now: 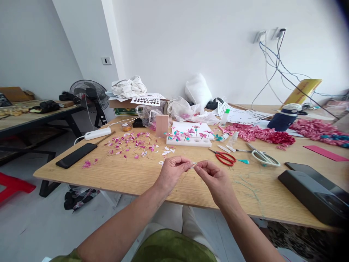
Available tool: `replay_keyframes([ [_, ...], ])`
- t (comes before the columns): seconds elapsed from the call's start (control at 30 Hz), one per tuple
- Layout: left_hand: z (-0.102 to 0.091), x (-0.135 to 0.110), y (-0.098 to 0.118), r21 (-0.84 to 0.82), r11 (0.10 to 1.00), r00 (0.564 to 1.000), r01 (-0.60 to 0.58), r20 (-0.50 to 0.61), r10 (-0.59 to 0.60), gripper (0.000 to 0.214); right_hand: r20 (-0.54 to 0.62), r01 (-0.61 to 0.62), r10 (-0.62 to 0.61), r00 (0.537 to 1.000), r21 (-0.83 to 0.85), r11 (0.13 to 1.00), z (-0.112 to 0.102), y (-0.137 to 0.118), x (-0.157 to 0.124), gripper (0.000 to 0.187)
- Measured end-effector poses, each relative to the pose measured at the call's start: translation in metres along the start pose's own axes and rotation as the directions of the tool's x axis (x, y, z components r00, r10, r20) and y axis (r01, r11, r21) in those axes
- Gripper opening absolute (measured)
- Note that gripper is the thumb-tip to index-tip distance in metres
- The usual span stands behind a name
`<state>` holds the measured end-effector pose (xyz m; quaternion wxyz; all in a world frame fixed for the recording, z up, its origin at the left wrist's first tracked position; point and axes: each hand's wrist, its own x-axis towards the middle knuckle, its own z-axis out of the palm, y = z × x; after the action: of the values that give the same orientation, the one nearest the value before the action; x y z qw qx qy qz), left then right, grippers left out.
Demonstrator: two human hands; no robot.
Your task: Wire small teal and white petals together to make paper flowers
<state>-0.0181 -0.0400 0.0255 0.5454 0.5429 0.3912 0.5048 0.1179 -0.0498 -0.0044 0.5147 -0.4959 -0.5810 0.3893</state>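
Over the front part of the table [109, 178], my left hand [171, 171] and my right hand [215, 179] meet fingertip to fingertip. Both pinch a small pale piece [193, 165], perhaps a petal; the fingers cover most of it. Beyond my left hand lie loose white petals [167, 151]. Pink petal pieces with thin stems [131, 143] spread farther left. Behind the hands, a white foam block [188, 142] holds several upright pink and teal flowers [187, 135]. Red-handled scissors [225, 158] rest beyond my right hand.
Large white-handled scissors [265, 158], a small clear bottle [233, 140] and teal threads [252, 191] lie to the right. A dark grey box [311, 194] sits near the right edge. At left are a black phone [76, 155] and a power strip [97, 134]. Pink bundles [248, 134] lie farther back.
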Motion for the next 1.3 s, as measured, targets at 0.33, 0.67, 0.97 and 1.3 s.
replay_keyframes([
  [0.33,-0.002,0.002,0.002,0.067,0.998,1.000,0.003,-0.021,-0.002,0.013,0.021,0.063,-0.061,0.998,-0.130,0.989,-0.001,0.001,-0.002,0.022],
  [0.67,-0.005,0.004,-0.008,0.179,0.981,0.998,-0.069,0.004,0.070,0.015,0.073,0.354,-0.423,0.903,-0.684,0.637,0.002,0.001,-0.008,0.019],
  [0.97,-0.014,0.011,-0.016,0.650,0.568,0.860,-0.505,0.326,0.392,0.017,0.343,0.448,-0.353,0.871,-0.849,0.281,-0.005,-0.021,-0.011,0.022],
  [1.3,-0.020,0.001,0.006,0.132,0.989,0.855,-0.073,0.518,-0.006,0.007,0.547,0.348,-0.106,0.830,-0.359,0.866,-0.044,-0.035,0.014,0.022],
])
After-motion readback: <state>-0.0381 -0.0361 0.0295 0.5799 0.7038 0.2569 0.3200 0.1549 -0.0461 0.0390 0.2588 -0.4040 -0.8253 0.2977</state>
